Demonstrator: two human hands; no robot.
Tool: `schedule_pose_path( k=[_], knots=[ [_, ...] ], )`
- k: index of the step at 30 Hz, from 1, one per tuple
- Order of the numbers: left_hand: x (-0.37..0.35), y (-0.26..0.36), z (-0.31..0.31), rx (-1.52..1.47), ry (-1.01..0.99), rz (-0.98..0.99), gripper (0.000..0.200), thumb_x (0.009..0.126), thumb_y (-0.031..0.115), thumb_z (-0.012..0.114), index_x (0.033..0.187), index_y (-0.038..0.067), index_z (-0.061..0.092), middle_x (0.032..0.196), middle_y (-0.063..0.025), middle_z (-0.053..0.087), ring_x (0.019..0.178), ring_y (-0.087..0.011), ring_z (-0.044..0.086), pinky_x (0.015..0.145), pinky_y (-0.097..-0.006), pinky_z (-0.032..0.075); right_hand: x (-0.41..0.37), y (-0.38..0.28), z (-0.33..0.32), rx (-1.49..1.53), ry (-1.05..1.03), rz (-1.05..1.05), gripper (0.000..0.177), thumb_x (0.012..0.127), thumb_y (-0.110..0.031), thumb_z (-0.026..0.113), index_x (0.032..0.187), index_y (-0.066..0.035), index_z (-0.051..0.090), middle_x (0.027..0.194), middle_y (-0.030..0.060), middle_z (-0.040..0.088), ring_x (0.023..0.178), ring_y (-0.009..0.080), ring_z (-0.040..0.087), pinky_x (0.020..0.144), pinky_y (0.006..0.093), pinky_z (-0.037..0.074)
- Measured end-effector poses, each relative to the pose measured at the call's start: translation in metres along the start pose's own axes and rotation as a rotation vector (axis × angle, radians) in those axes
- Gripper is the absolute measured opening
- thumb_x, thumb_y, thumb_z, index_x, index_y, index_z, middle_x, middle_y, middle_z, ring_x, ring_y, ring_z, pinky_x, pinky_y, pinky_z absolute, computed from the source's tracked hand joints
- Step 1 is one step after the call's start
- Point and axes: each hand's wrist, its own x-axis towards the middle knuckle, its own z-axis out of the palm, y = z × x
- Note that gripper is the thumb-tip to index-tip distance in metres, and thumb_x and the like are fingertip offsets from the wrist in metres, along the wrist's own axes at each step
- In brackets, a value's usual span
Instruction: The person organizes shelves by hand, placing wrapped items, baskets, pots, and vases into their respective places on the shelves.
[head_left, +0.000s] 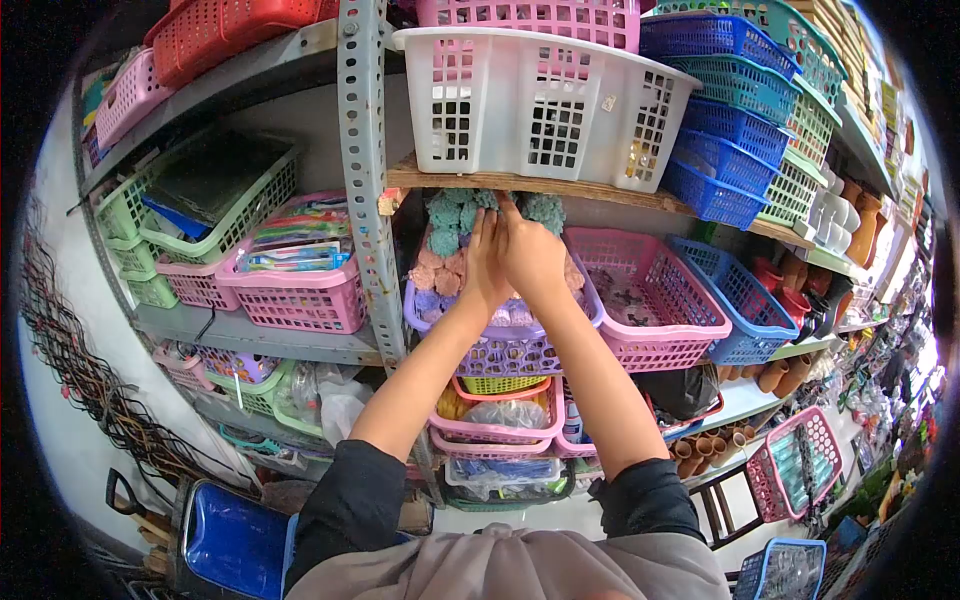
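A purple basket (pixel 508 352) on the middle shelf holds several fluffy pastel bundles, with teal bundles (pixel 452 215) at the back, peach bundles (pixel 437 278) before them and lilac and pink ones nearer the front. My left hand (pixel 487 262) lies over the middle of the pile, its fingers stretched toward the teal bundles. Close against it is my right hand (pixel 532 252), one finger extended forward and the others mostly hidden. Both hands seem to rest on the bundles. I see nothing gripped in either, though their undersides are hidden.
Just above the hands runs a wooden shelf edge (pixel 560 187) bearing a white basket (pixel 545 105). A metal post (pixel 362 150) stands to the left. Beside the purple basket sit a pink basket (pixel 650 335) and a blue one (pixel 745 345). More stacked baskets (pixel 497 432) are below.
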Motion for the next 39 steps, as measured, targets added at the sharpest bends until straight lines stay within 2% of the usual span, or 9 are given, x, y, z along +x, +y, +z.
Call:
schedule_pose_path(
  k=[7, 9, 12, 16, 24, 32, 34, 37, 39],
  knots=[
    [0.011, -0.020, -0.050, -0.464, 0.148, -0.173, 0.018, 0.080, 0.010, 0.060, 0.097, 0.008, 0.067, 0.101, -0.0089, 0.064, 0.097, -0.0272, 0.057, 0.087, -0.0395, 0.042, -0.010, 0.025, -0.010, 0.397, 0.355, 0.127, 0.019, 0.084, -0.016, 0.056, 0.097, -0.005, 0.062, 0.079, 0.0182, 0.064, 0.074, 0.0381, 0.063, 0.065, 0.0439, 0.049],
    [0.009, -0.031, -0.062, -0.652, 0.230, -0.409, 0.012, 0.083, 0.010, 0.057, 0.089, 0.006, 0.067, 0.093, -0.0094, 0.065, 0.092, -0.0292, 0.056, 0.086, -0.0396, 0.041, -0.008, 0.045, -0.007, 0.377, 0.403, 0.180, 0.019, 0.082, -0.015, 0.059, 0.095, 0.000, 0.059, 0.089, 0.0199, 0.062, 0.081, 0.0373, 0.060, 0.072, 0.0438, 0.047],
    [-0.004, -0.056, -0.031, -0.704, 0.336, -0.798, 0.030, 0.084, 0.020, 0.060, 0.107, 0.001, 0.059, 0.112, -0.0167, 0.058, 0.102, -0.0334, 0.051, 0.091, -0.0411, 0.038, 0.004, 0.075, 0.010, 0.264, 0.475, 0.156, 0.033, 0.080, -0.018, 0.066, 0.105, 0.002, 0.058, 0.100, 0.0193, 0.061, 0.083, 0.0291, 0.060, 0.072, 0.0373, 0.047],
    [0.008, -0.068, -0.016, -0.552, 0.232, -0.708, 0.075, 0.079, 0.050, 0.068, 0.125, -0.005, 0.048, 0.122, -0.0245, 0.052, 0.117, -0.0407, 0.044, 0.101, -0.0467, 0.032, 0.019, 0.082, 0.006, 0.590, 0.222, 0.173, 0.054, 0.078, -0.025, 0.072, 0.120, 0.004, 0.051, 0.116, 0.0219, 0.058, 0.107, 0.0314, 0.055, 0.090, 0.0369, 0.043],
    [0.024, -0.075, 0.007, -0.421, 0.110, -0.533, 0.078, 0.074, 0.046, 0.074, 0.127, -0.005, 0.047, 0.126, -0.0272, 0.050, 0.120, -0.0427, 0.044, 0.102, -0.0446, 0.035, 0.034, 0.098, 0.027, 0.826, 0.038, 0.137, 0.062, 0.079, -0.027, 0.072, 0.126, 0.006, 0.049, 0.123, 0.0228, 0.057, 0.118, 0.0322, 0.052, 0.099, 0.0346, 0.038],
    [0.028, -0.077, 0.005, -0.256, -0.014, -0.492, 0.087, 0.073, 0.054, 0.072, 0.133, -0.002, 0.043, 0.132, -0.0251, 0.047, 0.123, -0.0424, 0.043, 0.104, -0.0449, 0.034, 0.036, 0.089, 0.024, 0.747, -0.019, 0.113, 0.057, 0.082, -0.029, 0.066, 0.128, 0.001, 0.050, 0.130, 0.0230, 0.051, 0.122, 0.0366, 0.046, 0.103, 0.0385, 0.034],
    [0.028, -0.084, 0.004, -0.371, -0.203, -0.539, 0.097, 0.074, 0.068, 0.060, 0.142, 0.005, 0.032, 0.143, -0.0233, 0.034, 0.134, -0.0399, 0.029, 0.109, -0.0516, 0.019, 0.036, 0.095, 0.033, 0.671, -0.008, 0.087, 0.057, 0.083, -0.031, 0.065, 0.128, 0.000, 0.050, 0.130, 0.0232, 0.051, 0.123, 0.0382, 0.044, 0.104, 0.0395, 0.033],
    [0.027, -0.087, 0.005, -0.463, -0.232, -0.529, 0.095, 0.074, 0.068, 0.060, 0.143, 0.009, 0.031, 0.146, -0.0222, 0.031, 0.136, -0.0384, 0.025, 0.110, -0.0543, 0.016, 0.034, 0.096, 0.035, 0.551, 0.005, 0.080, 0.058, 0.083, -0.034, 0.064, 0.129, -0.001, 0.050, 0.131, 0.0233, 0.050, 0.124, 0.0407, 0.041, 0.105, 0.0411, 0.031],
    [0.028, -0.084, 0.003, -0.325, -0.258, -0.551, 0.093, 0.075, 0.064, 0.062, 0.141, 0.005, 0.034, 0.141, -0.0238, 0.037, 0.132, -0.0391, 0.033, 0.108, -0.0488, 0.023, 0.033, 0.095, 0.031, 0.508, 0.007, 0.099, 0.058, 0.083, -0.036, 0.063, 0.128, -0.002, 0.051, 0.131, 0.0232, 0.049, 0.125, 0.0416, 0.040, 0.105, 0.0418, 0.031]
  ],
)
